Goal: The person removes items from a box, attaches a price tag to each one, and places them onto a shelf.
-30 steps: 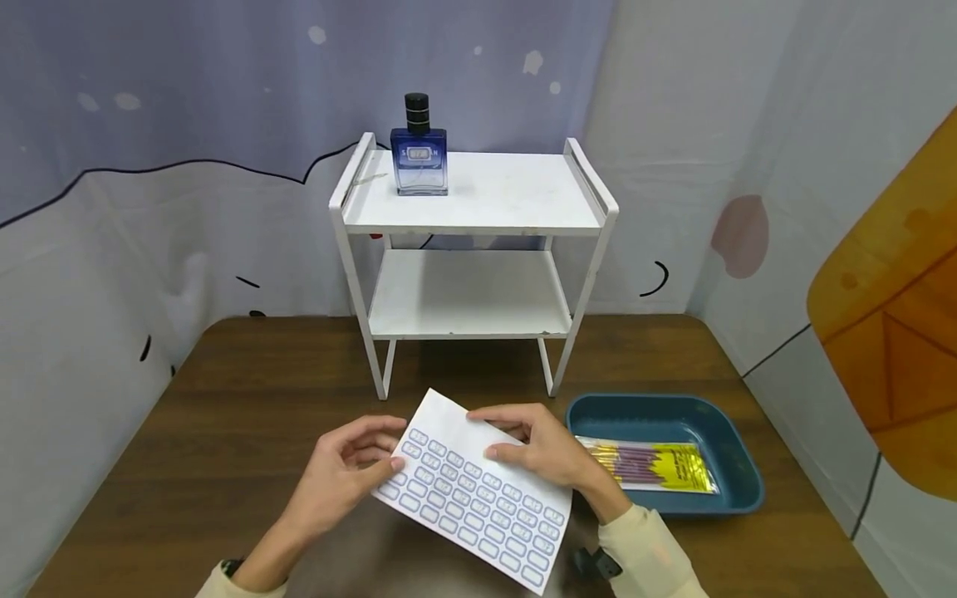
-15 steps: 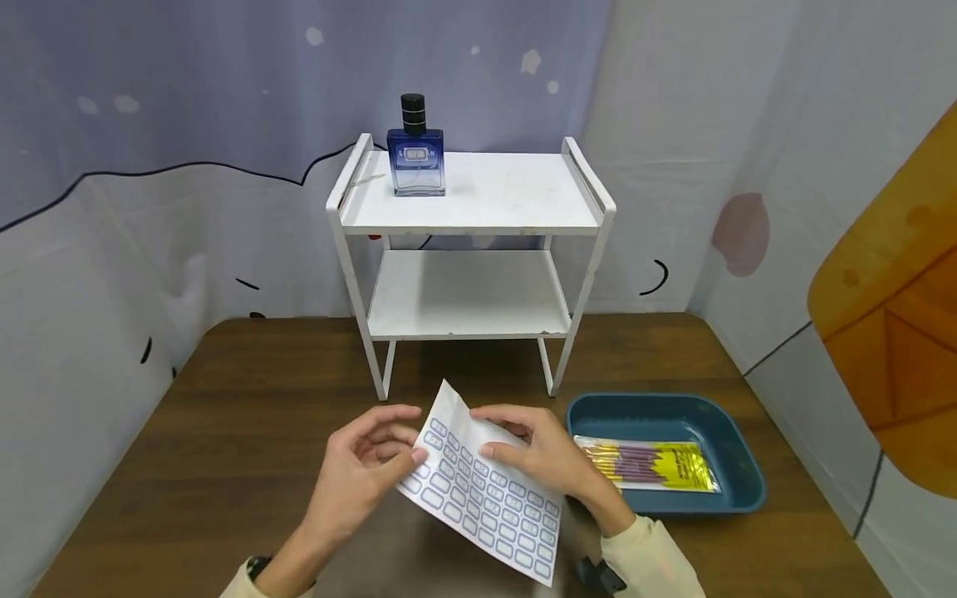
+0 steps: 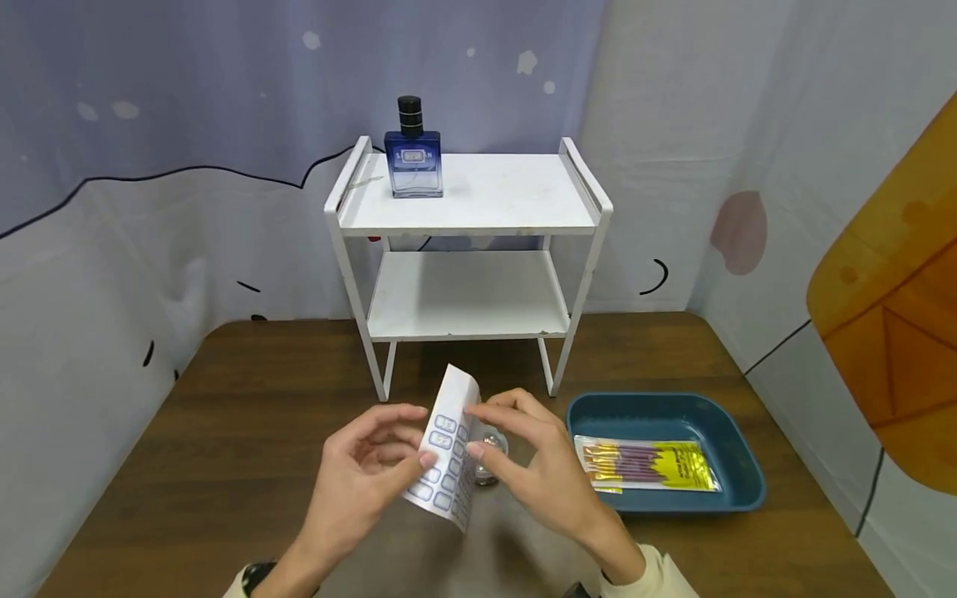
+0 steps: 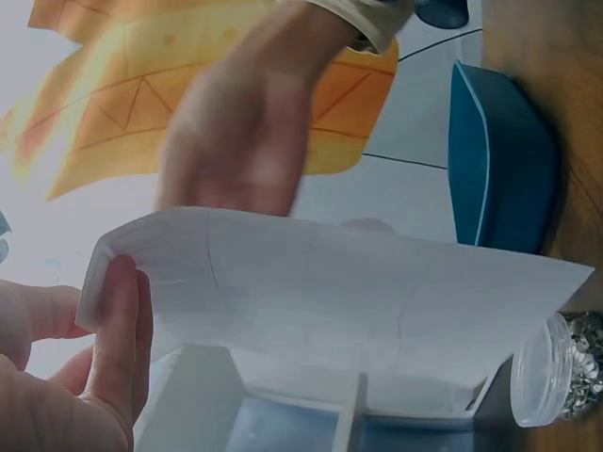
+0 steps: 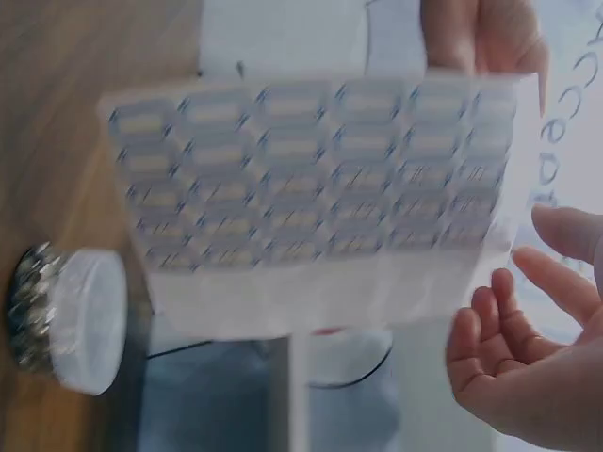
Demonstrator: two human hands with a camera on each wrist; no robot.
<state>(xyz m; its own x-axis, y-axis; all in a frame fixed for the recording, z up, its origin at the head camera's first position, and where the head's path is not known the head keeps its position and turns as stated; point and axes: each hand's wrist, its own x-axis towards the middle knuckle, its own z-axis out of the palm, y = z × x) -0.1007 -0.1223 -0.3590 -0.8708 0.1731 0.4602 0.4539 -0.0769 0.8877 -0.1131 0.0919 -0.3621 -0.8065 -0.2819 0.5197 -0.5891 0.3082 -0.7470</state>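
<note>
A white sheet of blue-bordered label stickers (image 3: 447, 453) is held upright and bowed above the table in the head view. My left hand (image 3: 366, 477) pinches its left edge between thumb and fingers. My right hand (image 3: 542, 465) is at the sheet's other side, thumb and forefinger apart with their tips close to it; touching or not, I cannot tell. The right wrist view shows the printed face of the sheet (image 5: 311, 179), with the right hand (image 5: 537, 348) loosely spread beside its edge. Behind the sheet stands a clear jar of silvery pieces (image 3: 491, 453), partly hidden.
A white two-tier shelf (image 3: 508, 195) stands at the back, with a blue perfume bottle (image 3: 414, 166) bearing a small label on top. To the right on the wooden table (image 3: 224, 432) is a teal tray (image 3: 740, 465) holding a yellow-and-purple packet (image 3: 650, 465).
The sheet has turned from lying slanted and flat-faced to upright and nearly edge-on. The right fingers have loosened from its top edge. The jar behind it has come into view.
</note>
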